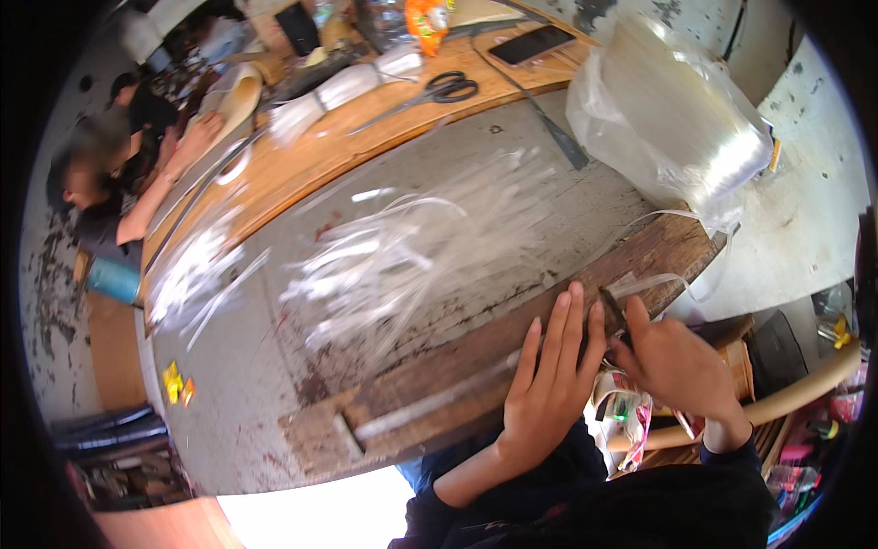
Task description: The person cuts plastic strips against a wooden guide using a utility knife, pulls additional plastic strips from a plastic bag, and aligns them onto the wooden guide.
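Observation:
My left hand (552, 384) lies flat on the wooden board (439, 361), its fingers stretched forward and close together; they seem to press a pale strip against the wood. My right hand (672, 361) is closed round a small knife (612, 308), with its dark blade showing by my left fingertips. A clear plastic strip (654, 282) passes beside the blade and loops off the board toward a large clear roll (681, 114) wrapped in a plastic bag. Beyond the board, a loose pile of cut clear strips (393, 247) is spread on the grey tabletop (229, 384).
Scissors (425, 96), a phone (532, 44) and a tied white bundle (343, 91) rest on the far wooden ledge. More strips (197, 265) lie at the left, near small yellow wrappers (174, 382). A co-worker (105, 188) sits beyond. A curved tan tube (796, 384) is at right.

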Tool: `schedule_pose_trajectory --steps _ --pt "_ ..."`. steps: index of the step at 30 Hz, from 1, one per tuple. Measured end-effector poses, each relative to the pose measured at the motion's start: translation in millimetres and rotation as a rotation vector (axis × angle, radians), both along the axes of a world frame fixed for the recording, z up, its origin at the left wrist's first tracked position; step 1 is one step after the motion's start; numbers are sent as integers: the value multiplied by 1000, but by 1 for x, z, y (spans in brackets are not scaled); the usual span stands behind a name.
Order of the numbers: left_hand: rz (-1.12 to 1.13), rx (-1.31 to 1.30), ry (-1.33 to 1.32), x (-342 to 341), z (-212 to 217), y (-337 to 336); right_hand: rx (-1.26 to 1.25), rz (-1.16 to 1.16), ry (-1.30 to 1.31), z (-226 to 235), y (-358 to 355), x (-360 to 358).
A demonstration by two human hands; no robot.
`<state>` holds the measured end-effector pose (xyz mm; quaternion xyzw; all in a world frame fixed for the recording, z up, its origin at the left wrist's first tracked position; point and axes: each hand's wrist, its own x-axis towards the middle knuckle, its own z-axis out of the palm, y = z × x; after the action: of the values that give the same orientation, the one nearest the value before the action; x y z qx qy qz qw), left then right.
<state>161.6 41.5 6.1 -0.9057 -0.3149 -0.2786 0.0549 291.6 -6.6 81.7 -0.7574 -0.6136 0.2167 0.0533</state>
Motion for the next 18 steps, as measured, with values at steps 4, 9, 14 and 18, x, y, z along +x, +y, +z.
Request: schedule_pose_trajectory --steps 4,9,14,18 --pt "1 43 -52 -3 -8 -2 -9 -67 64 4 -4 -5" --pt "-21 -11 -209 -2 -9 -3 217 -259 220 2 -30 -20" --pt "-75 -74 -293 -2 1 -2 394 -345 341 -12 -20 -9" --pt "-111 -187 -360 -6 8 -1 676 -62 95 -34 -6 12"
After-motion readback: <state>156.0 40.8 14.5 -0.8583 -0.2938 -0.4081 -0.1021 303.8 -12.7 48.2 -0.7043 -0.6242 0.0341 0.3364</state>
